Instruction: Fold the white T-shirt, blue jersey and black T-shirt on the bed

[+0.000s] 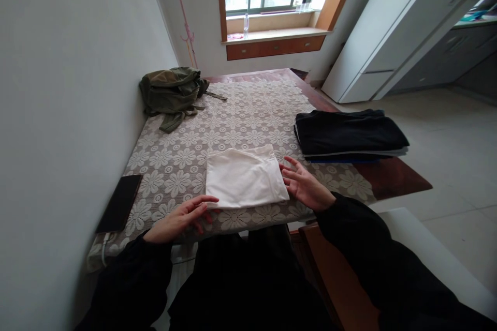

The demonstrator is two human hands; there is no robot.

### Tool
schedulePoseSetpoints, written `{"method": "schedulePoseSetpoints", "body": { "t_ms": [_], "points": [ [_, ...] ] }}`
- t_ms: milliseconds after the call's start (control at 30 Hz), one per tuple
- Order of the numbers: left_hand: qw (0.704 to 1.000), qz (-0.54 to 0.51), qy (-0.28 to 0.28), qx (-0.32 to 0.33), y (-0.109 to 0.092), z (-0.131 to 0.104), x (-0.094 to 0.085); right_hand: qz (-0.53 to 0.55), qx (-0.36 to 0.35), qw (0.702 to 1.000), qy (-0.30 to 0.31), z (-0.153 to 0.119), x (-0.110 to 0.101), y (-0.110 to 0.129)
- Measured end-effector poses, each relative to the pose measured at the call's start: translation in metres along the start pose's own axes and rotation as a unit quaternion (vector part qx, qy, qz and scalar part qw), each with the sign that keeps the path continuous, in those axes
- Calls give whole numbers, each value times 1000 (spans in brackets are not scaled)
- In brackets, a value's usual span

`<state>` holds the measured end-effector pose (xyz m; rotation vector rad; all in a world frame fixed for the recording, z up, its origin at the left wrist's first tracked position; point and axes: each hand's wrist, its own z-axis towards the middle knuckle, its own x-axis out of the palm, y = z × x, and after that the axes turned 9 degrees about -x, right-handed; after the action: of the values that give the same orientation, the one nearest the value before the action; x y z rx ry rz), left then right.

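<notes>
A white cloth [244, 178], folded into a rough rectangle, lies flat at the near side of the table. It may be a garment, but its kind does not show. At its lower left corner my left hand [184, 218] rests with fingers stretched out, the index fingertip touching the fabric. My right hand [305, 184] is beside the right edge, palm turned inward and fingers apart, their tips at the cloth's side. Neither hand visibly grips anything.
A lace tablecloth [233, 137] covers the table. To the right sits a stack of folded dark clothes [349, 132]. A green backpack [171, 90] leans against the left wall. Near the left edge lies a black tablet [119, 203] with a white cable [104, 249].
</notes>
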<state>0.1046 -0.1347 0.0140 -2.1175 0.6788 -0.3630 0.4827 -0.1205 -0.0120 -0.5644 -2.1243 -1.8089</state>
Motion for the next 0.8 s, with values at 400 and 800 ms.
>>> {"method": "schedulePoseSetpoints", "body": {
  "t_ms": [400, 800],
  "points": [
    [985, -172, -7, 16, -32, 42, -32, -255, -98, 951, 146, 8, -7, -9],
    [972, -171, -142, 73, -63, 110, -33, -228, -102, 958, 138, 7, -12, -13]
  ]
}}
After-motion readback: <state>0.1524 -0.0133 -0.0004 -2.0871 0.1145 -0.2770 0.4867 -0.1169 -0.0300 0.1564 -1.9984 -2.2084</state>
